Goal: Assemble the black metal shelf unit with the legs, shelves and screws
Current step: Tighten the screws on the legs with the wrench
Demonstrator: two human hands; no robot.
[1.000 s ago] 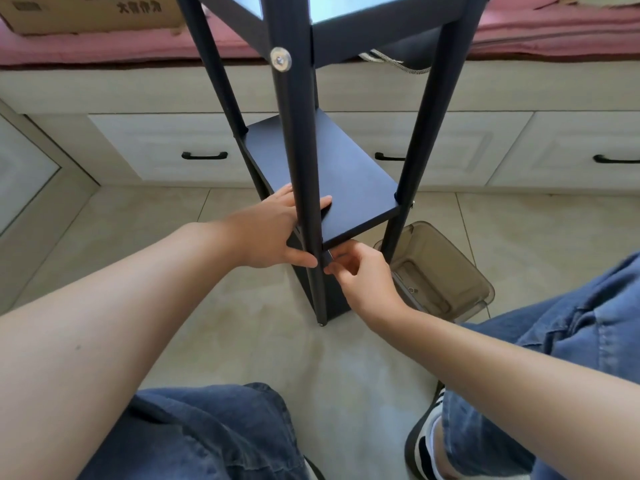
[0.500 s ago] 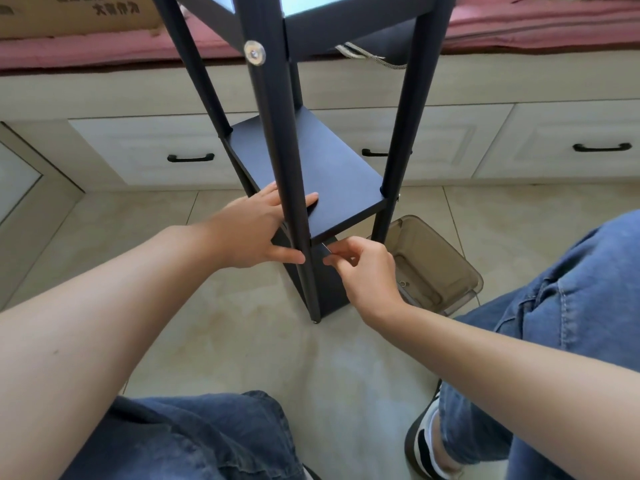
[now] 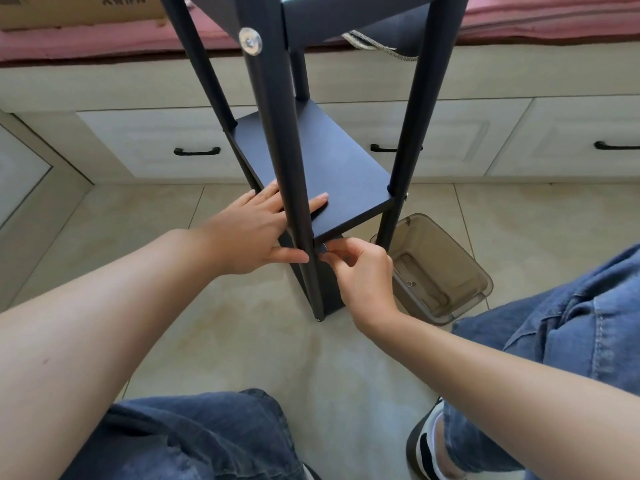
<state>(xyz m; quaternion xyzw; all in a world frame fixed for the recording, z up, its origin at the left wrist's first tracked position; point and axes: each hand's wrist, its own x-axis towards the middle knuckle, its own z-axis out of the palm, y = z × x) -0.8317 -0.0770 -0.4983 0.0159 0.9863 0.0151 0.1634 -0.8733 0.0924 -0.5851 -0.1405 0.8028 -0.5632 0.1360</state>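
The black shelf unit [image 3: 332,157] is seen standing upright on the tiled floor [image 3: 242,341], close against the drawer cabinet [image 3: 485,140] at the floor's far edge. 4 legs are in place, and the upper shelf is already held to the near leg [image 3: 277,133] by a silver screw [image 3: 250,41]. The middle shelf [image 3: 332,174] is seated between the legs, its near corner meeting the near leg.

That corner is judged to be the step in hand: the shelf is being fixed to the near leg.

The left hand [image 3: 249,233] is laid with straight, spread fingers on the shelf's near-left edge, the thumb pressed against the leg from the left, so shelf and leg are steadied together. The right hand [image 3: 360,268] is curled just below the shelf's near edge, right of the leg, with thumb and forefinger pinched on something small and dark; whether a screw or a tool end is held cannot be told.

A translucent brown bin [image 3: 446,268] stands on the floor beside the right front leg, with 1 small ring-like part on its bottom.

The next move is judged to call for the pinched piece to be lined up with the hole in the leg while the shelf is kept level, since a slight tilt could let a thread cross.
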